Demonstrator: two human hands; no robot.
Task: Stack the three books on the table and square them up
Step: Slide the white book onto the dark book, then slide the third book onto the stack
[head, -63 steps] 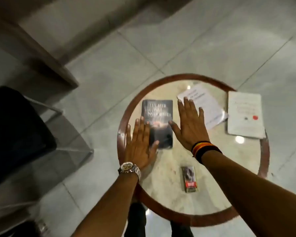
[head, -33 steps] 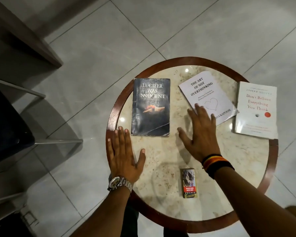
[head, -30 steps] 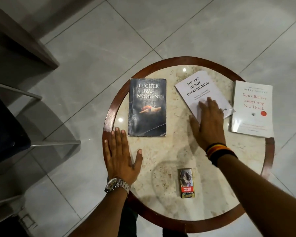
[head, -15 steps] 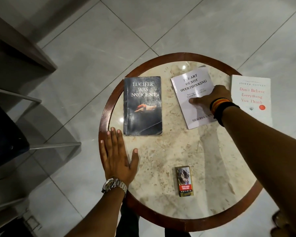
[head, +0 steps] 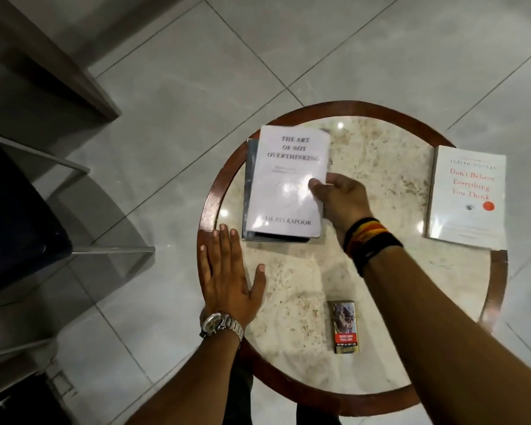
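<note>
The pale book "The Art of Not Overthinking" lies over the dark book at the table's left; only the dark book's left and near edges show. My right hand grips the pale book's right edge, thumb on the cover. Whether the book rests fully on the dark one I cannot tell. The white book "Don't Believe Everything You Think" lies alone at the right rim, overhanging it. My left hand lies flat on the table's left edge, fingers spread, holding nothing.
The round marble table has a brown wooden rim. A small cigarette pack lies near the front. A dark chair with a metal frame stands to the left on the tiled floor, and a wooden cabinet edge is at upper left.
My right hand took hold of the pale book in the middle of the table and carried it left over the dark book. My left hand stayed flat on the table's edge.
</note>
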